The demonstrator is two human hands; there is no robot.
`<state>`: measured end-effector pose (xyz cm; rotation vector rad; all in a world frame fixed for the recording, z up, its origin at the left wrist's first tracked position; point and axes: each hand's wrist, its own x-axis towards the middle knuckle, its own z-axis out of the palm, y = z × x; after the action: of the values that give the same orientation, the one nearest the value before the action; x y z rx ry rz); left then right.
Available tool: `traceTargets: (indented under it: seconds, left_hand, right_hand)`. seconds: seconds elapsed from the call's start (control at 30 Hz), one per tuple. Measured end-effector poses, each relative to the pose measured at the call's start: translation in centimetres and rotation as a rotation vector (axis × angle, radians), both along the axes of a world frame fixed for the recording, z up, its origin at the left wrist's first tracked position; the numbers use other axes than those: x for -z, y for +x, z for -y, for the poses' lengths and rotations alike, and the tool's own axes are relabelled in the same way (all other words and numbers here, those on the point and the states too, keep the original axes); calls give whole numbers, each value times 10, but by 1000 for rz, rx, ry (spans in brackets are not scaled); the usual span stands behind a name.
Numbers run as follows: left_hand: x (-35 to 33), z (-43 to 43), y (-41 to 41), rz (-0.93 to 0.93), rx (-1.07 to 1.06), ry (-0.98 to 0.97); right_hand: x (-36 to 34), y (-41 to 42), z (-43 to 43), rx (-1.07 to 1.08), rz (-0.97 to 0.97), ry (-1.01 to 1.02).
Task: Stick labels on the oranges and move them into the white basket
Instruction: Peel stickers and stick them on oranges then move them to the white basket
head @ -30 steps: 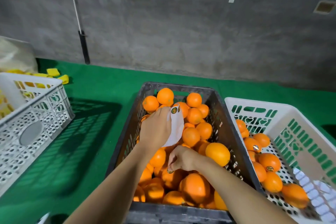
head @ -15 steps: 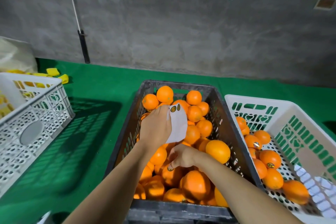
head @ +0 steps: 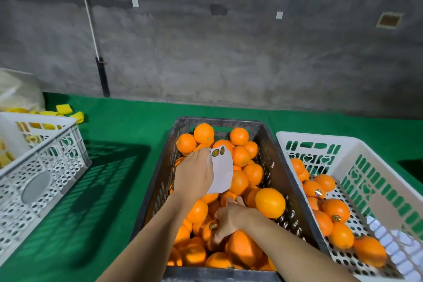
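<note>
Oranges [head: 238, 252] fill the dark crate [head: 295, 190] just below me. I see the right hand [head: 230, 218] low among them, fingers curled on an orange [head: 209, 232] that carries a label [head: 213, 226]. A little farther, the left hand [head: 193, 175] grips a white label sheet [head: 220, 173] with 2 stickers at its top edge. To the right the white basket [head: 366, 158] touches the crate and holds labelled oranges [head: 335, 209]. Another white basket [head: 43, 167] stands well apart at the left on the green table [head: 128, 121]. Behind it all is a grey wall [head: 206, 52].
</note>
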<state>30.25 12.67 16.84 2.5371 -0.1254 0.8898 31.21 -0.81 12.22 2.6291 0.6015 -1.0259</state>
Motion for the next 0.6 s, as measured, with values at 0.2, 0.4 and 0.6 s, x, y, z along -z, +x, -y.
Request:
traceTargets:
  seconds: [0.2,0.4,0.6]
  left_hand:
    - [-5,-2,6,-112,-127,-363]
    - [-18,-16,12,48,-222,-1189]
    - [-18,-24,12,-52,-311,-1504]
  right_hand:
    - [-10,-5,-6,-13,-1,38]
    - [-23,-3,17,492,209,752]
    - [-53,13,14,1050,299,1418]
